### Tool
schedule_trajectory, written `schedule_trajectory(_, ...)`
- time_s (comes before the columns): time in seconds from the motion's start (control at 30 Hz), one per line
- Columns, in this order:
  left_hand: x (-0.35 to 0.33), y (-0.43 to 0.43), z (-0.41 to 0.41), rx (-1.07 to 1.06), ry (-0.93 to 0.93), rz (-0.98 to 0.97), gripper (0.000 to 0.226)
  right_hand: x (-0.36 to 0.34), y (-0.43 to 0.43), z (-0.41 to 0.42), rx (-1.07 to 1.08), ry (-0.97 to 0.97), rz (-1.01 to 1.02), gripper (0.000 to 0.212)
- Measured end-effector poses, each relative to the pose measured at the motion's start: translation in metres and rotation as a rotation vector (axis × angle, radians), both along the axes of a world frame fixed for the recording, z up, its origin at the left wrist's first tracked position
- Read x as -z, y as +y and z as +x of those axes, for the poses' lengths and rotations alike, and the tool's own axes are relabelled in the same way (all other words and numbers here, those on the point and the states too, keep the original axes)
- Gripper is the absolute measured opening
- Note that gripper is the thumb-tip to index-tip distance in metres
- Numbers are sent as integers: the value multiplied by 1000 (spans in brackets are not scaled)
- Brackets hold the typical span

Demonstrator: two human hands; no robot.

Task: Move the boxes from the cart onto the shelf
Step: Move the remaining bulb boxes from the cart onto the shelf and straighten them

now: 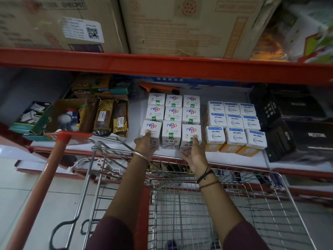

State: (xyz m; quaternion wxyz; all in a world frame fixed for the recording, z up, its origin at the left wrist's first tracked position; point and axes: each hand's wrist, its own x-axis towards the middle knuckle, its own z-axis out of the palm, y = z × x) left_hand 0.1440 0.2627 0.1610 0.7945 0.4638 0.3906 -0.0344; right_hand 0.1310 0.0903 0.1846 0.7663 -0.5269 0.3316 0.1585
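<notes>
Nearest to us stood the wire cart, its basket pushed up against the shelf. We reached over its far rim with both arms. Our left hand lay with spread fingers against the front and top of the front-left Nippo box. Our right hand was open, palm turned inward, touching the front-right Nippo box; neither hand had closed around a box.

The Nippo boxes sat on the white shelf board just beyond the cart rim, nine of them in three rows of three, packed side by side. Each was a small white carton with a multicoloured logo on its top face and a green QC sticker. They stood upright, long axis vertical, logos reading toward us.

Just right of that block, a little apart, were nine Wipro boxes, white over orange, their print facing away from us. Left of the block lay dark and gold packets. Farther up, brown cartons rested on the red upper shelf beam.
</notes>
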Motion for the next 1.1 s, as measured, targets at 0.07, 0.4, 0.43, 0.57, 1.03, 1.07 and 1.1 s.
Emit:
schedule_trajectory(0.07,1,-2,1,15,-12,4,71,1,2,1,6,-12,14,64)
schedule_trajectory(0.4,0,-10,7,40,-16,33,82,2,6,7,67,-51,79,59)
schedule_trajectory(0.43,-4,-11,7,40,-10,53,76,2,5,7,54,-49,75,61)
schedule_trajectory(0.57,-9,-18,-6,-41,2,-42,60,0,-7,-2,-26,-38,54,65)
schedule_trajectory(1.03,-63,-204,-48,261,-17,36,26,11,-176,-26,296,-30,-246,61)
schedule_trajectory(1.07,-60,-216,-41,279,27,-2,39,11,-185,-21,281,-41,-245,65)
schedule_trajectory(1.1,-55,-218,-34,283,56,-39,52,10,-185,-16,252,-59,-247,68)
